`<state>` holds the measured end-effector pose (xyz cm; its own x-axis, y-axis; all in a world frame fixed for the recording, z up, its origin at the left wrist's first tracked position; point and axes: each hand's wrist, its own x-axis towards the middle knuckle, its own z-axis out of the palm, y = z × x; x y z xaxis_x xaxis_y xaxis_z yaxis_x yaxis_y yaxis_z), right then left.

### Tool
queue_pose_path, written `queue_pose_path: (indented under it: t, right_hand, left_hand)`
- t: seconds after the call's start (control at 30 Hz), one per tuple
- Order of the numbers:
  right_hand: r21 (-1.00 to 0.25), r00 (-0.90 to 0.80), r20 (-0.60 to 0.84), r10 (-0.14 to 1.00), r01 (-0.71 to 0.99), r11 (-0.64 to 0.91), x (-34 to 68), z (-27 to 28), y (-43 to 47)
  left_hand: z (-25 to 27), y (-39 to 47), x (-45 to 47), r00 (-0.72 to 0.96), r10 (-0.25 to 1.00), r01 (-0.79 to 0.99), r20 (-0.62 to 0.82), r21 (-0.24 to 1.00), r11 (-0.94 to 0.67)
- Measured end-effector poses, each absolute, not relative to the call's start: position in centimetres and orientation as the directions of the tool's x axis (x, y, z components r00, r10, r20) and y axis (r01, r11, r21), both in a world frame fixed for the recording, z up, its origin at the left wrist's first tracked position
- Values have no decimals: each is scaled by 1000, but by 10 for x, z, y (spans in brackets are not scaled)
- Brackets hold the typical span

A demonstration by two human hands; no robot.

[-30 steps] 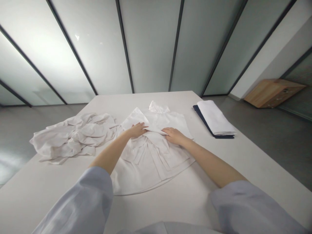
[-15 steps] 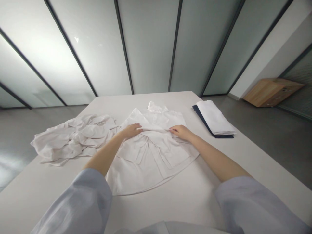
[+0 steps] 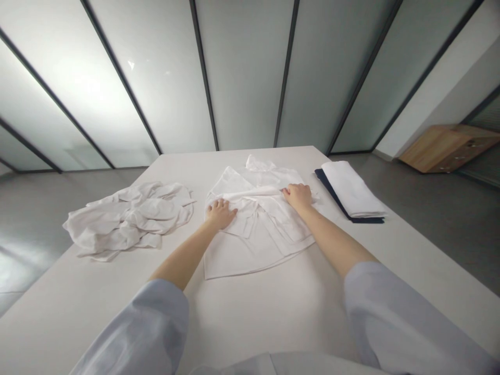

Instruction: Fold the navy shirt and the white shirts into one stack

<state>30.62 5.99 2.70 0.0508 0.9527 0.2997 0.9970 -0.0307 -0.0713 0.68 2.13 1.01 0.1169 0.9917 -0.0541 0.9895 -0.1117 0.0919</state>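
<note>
A white shirt (image 3: 253, 252) lies partly folded on the table in front of me, its far part rumpled and its curved lower edge toward me. My left hand (image 3: 221, 213) rests on the shirt's left side, fingers spread and lying on the cloth. On the right, my right hand (image 3: 299, 197) is closed, with the fingertips gripping a raised fold that runs across the shirt's middle. The cloth under both palms is hidden.
A crumpled pile of white cloth (image 3: 130, 219) lies to the left, near the table's edge. To the right sits a folded white cloth (image 3: 353, 190) on a folded dark navy cloth (image 3: 367, 220). Beyond the white table (image 3: 269, 307) stand frosted panels and a wooden cabinet (image 3: 445, 148).
The shirt has moved away from me, its near edge now farther off. My left hand has come down flatter and nearer to me on the cloth; my right hand has moved farther out.
</note>
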Motion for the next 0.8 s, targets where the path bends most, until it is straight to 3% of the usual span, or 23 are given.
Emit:
queue_pose_path:
  t: [0.1,0.27,0.47,0.8]
  right_hand:
    - [-103,-10,247,969,994,36,306,23,53]
    - [-53,-136,156,978,988,146,312,6,51]
    - [-66,-65,60,996,995,69,317,-7,57]
    - [37,-139,-77,987,989,142,315,26,21]
  left_hand:
    - [3,38,1,48,997,995,-54,90,-43]
    - [0,65,-15,23,999,996,-22,91,-21]
    - [-3,66,-23,117,985,989,124,76,-127]
    - [-5,68,-26,148,986,986,72,64,-152]
